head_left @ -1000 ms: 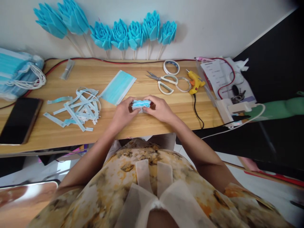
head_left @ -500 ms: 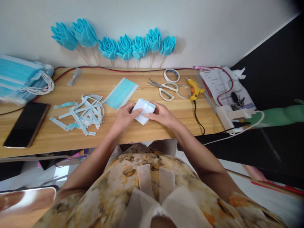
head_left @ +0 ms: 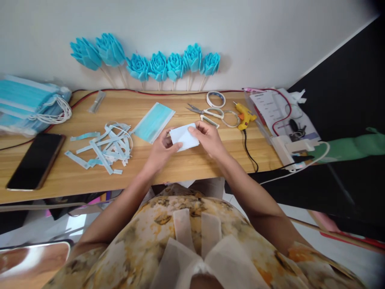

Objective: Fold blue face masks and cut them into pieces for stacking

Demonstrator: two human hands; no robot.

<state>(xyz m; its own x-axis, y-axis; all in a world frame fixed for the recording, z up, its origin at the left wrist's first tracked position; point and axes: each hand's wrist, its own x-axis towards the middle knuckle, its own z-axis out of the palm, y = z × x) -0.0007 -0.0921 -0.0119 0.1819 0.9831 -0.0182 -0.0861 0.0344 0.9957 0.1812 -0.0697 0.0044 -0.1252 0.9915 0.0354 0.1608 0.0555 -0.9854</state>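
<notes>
Between both hands, above the front of the wooden table, is a small pale, nearly white folded piece (head_left: 184,137), likely of mask fabric. My left hand (head_left: 164,149) pinches its left lower edge, thumb on top. My right hand (head_left: 208,138) grips the upper right corner, thumb pressed on its face. Just beyond the left hand lies a flat blue face mask (head_left: 155,121) with no ear loops in sight. White-handled scissors (head_left: 209,111) rest behind my right hand, which covers part of one handle loop.
Left stand a heap of cut mask strips (head_left: 110,146), a phone (head_left: 36,161) and a bag of masks (head_left: 27,104). To the right are tape rolls (head_left: 215,99), a yellow glue gun (head_left: 245,116) with its cord and a power strip (head_left: 290,150). Blue fabric flowers (head_left: 158,66) lean along the wall.
The pale piece has turned and now shows a wider, smoother face. My right hand has shifted up to its upper corner, and the left has moved slightly lower. The view has tilted a little.
</notes>
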